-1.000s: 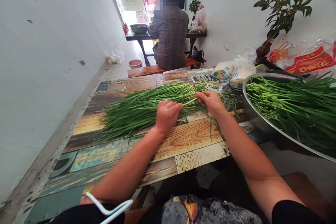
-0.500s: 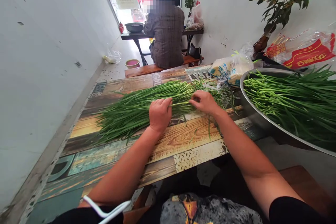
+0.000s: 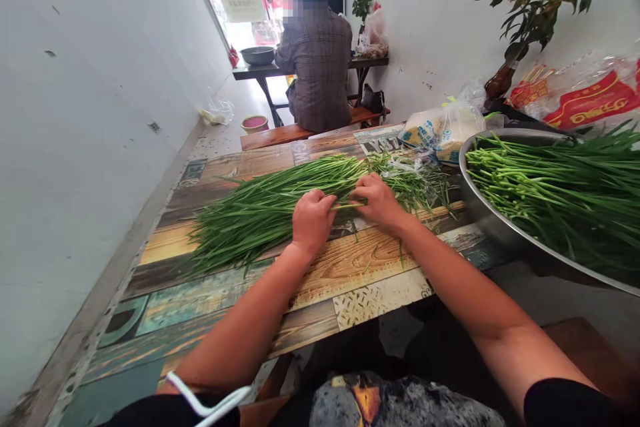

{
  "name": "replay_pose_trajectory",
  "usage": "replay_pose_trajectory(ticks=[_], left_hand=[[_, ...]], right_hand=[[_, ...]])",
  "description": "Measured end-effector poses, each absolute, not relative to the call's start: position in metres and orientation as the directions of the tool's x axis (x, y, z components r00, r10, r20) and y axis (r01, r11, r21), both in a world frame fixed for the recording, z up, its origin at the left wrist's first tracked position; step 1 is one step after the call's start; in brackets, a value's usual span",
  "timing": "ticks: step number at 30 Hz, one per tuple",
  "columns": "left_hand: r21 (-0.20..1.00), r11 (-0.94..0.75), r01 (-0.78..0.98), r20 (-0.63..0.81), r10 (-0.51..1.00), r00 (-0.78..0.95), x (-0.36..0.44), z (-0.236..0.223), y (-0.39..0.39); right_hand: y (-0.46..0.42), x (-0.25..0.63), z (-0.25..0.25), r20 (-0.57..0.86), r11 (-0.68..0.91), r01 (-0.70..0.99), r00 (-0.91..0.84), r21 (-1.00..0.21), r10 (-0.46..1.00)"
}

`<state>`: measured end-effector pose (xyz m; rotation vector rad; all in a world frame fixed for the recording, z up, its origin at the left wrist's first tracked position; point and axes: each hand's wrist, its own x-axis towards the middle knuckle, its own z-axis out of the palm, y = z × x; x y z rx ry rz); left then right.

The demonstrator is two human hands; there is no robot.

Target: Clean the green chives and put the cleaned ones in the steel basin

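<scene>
Green stalk (image 3: 343,207) between the 2 hands (image 3: 313,220) (image 3: 380,203)

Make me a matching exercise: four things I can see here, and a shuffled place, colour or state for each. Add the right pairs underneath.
Things
1. Stalk
2. Basin
3. Bucket
4. Person

Places, colours, states
A. Pink inside, standing on the floor
B. Between the left hand and the right hand
C. Back turned, seated on the bench
D. Grey metal, filled with greens

Right pairs
1-B, 2-D, 3-A, 4-C
</scene>
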<state>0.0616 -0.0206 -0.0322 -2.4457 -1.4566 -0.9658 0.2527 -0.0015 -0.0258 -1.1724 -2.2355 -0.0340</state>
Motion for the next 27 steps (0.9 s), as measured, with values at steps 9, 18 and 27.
replay_pose_trajectory(ticks=[9,18,27], left_hand=[[0.170,-0.601,0.781,0.618,0.682,0.391,0.064,-0.024,-0.026],[0.201,-0.626,0.754,0.645,0.664,0.379,0.066,-0.025,-0.030],[0.203,-0.613,0.763,0.678,0.651,0.342,0.066,-0.028,-0.029]], right_hand=[[-0.005,0.253,-0.022,0.580,0.659,0.549,-0.344,-0.513,0.738],[0.005,0.258,-0.021,0.435,0.379,0.277,0.180,-0.883,0.882],[0.002,0.287,-0.009,0.607,0.230,0.866,0.101,-0.443,0.788]])
